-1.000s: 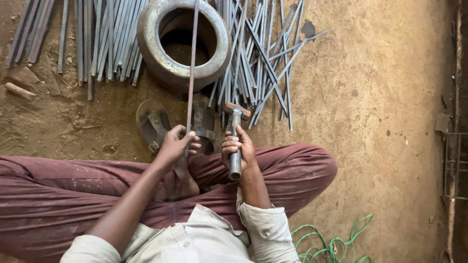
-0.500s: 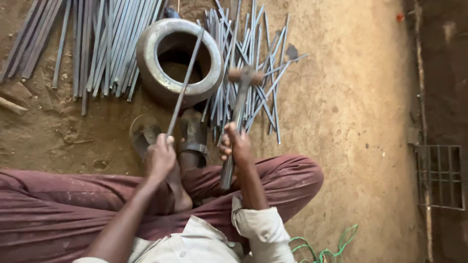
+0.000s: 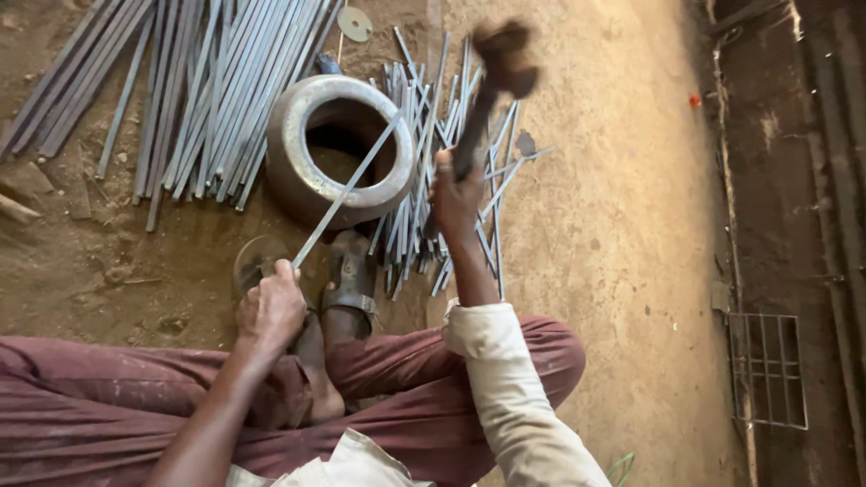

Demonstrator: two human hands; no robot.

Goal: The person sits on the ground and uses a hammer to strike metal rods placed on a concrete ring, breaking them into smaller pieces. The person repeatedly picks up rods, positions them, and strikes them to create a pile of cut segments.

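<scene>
Now that the blurred wooden-handled hammer (image 3: 494, 77), gripped by the right hand (image 3: 457, 194), is raised higher than before, the thin grey metal rod (image 3: 347, 188), clasped in the left hand (image 3: 271, 307), is left resting across the round metal ring (image 3: 341, 149), ready to be struck.

A round metal pot (image 3: 341, 149) sits on the dirt floor (image 3: 622, 234) between two heaps of grey rods (image 3: 194, 86); a wire grid (image 3: 767, 370) lies far right.

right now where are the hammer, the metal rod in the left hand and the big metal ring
hammer (image 3: 503, 56): head view, on its blurred head
metal rod (image 3: 347, 187): head view, mid-length, crossing the ring's opening
metal ring (image 3: 287, 135): head view, on its left rim
</scene>
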